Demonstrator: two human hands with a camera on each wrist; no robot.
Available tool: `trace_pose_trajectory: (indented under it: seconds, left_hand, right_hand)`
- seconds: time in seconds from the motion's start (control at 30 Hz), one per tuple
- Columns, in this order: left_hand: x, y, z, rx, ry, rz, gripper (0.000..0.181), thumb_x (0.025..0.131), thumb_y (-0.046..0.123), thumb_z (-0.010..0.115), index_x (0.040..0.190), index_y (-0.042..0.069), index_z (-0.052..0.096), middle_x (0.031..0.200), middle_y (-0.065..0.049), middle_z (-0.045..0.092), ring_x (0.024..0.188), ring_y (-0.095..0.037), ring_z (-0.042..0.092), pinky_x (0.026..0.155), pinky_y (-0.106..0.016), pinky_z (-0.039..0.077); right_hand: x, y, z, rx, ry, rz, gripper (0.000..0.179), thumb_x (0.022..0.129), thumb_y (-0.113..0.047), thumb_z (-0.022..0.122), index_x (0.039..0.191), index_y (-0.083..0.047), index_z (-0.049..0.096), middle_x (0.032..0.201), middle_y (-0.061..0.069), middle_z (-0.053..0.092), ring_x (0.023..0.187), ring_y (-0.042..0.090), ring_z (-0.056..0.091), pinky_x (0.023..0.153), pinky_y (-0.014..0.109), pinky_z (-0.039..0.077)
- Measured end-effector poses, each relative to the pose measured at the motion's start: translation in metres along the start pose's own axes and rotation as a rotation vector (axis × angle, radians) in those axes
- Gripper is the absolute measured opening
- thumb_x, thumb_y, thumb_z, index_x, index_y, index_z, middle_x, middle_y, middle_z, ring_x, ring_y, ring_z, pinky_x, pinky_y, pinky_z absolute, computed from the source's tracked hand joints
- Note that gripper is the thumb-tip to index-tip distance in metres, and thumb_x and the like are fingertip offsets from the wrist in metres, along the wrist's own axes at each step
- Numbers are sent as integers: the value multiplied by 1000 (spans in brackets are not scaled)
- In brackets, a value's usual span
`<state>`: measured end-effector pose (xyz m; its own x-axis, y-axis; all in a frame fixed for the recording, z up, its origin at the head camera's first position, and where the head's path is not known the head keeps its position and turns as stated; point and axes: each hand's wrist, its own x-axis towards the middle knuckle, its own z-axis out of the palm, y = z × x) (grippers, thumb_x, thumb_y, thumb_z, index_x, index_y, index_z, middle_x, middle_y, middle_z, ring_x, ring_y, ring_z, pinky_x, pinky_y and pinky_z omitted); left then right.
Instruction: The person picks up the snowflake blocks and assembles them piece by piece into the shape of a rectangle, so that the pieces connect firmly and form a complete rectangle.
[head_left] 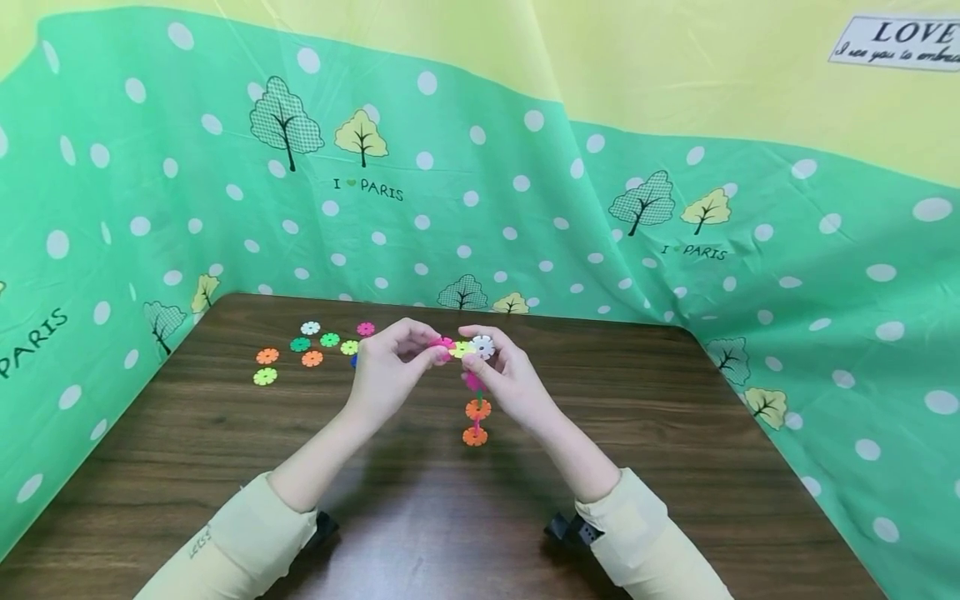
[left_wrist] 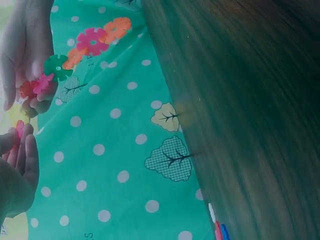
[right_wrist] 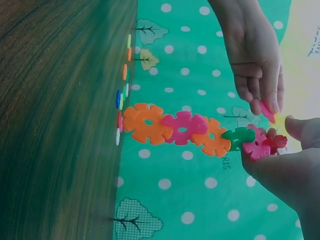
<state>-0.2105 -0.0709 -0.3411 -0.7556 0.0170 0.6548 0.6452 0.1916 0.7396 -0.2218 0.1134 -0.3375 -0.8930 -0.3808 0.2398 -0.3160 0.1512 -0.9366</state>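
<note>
My left hand [head_left: 390,362] pinches a pink notched interlocking disc [right_wrist: 266,111] between thumb and fingers. That disc meets a yellow disc [head_left: 461,350] at the edge of a chain of such discs. The right hand [head_left: 517,379] grips the chain near its upper end, beside a white disc [head_left: 482,347]. Below the right hand the chain hangs in the air: a pink disc [right_wrist: 257,145], a green disc [right_wrist: 240,139], an orange disc [right_wrist: 212,137], another pink disc [right_wrist: 183,128] and a last orange disc [right_wrist: 147,122]. A red disc [right_wrist: 277,143] shows by the right fingers.
Loose notched discs lie on the brown wooden table [head_left: 637,433] at its back left, among them a white one [head_left: 311,328], an orange one [head_left: 267,356] and a lime one [head_left: 265,377]. A green dotted curtain [head_left: 495,225] surrounds the table's far side.
</note>
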Motion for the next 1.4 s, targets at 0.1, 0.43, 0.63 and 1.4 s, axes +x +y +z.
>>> trace_pose_trajectory:
  seconds: [0.1, 0.43, 0.63, 1.4]
  left_hand:
    - [1, -10, -2, 24, -39, -17, 16, 79, 5, 75, 91, 5, 65, 84, -7, 72, 71, -15, 69, 66, -25, 56]
    - [17, -26, -30, 220, -112, -39, 25, 83, 22, 74, 105, 14, 65, 95, 1, 71, 82, -9, 66, 72, -26, 54]
    - [27, -55, -59, 391, -218, -97, 36, 82, 24, 74, 114, 14, 61, 110, -3, 67, 104, -20, 62, 83, -37, 51]
    - [25, -162, -105, 666, -688, -188, 53, 81, 13, 75, 129, 3, 54, 128, -17, 57, 124, -39, 40, 102, -56, 35]
  right_hand:
    - [1, 0, -2, 30, 2, 15, 43, 93, -9, 59, 133, -11, 45, 94, 18, 57, 78, 20, 63, 71, 29, 57]
    - [-1, 2, -14, 41, 47, -12, 29, 94, -10, 57, 121, -3, 50, 89, 28, 57, 70, 13, 63, 64, 31, 56]
    - [-1, 7, -21, 85, 51, -4, 23, 95, -8, 55, 115, 0, 47, 92, 30, 57, 71, 12, 62, 63, 27, 55]
    - [3, 27, -25, 135, -12, 94, 24, 97, -15, 52, 120, -8, 52, 85, 16, 60, 76, 21, 64, 60, 29, 54]
